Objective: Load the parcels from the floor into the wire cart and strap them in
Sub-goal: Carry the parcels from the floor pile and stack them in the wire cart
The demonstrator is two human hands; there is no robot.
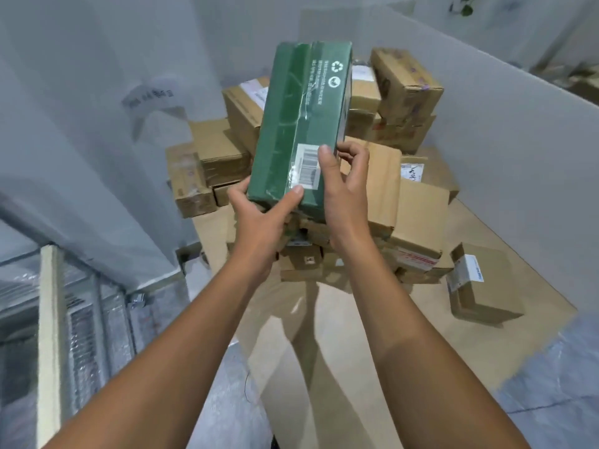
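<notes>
I hold a long green parcel (pixel 298 124) in the air in front of me, its barcode label facing up at the near end. My left hand (pixel 262 218) grips the near bottom corner, thumb on top by the label. At the near right edge my right hand (pixel 343 189) holds the parcel, thumb on the label and fingers curled round the side. Behind and below it lies a heap of brown cardboard parcels (pixel 418 222) on the floor. No wire cart can be made out for sure.
Flattened cardboard sheets (pixel 291 335) cover the floor under the heap. One brown box (pixel 479 283) sits apart at the right. White partition walls (pixel 505 131) close in the corner. A bubble-wrapped framed panel (pixel 74 319) stands at the lower left.
</notes>
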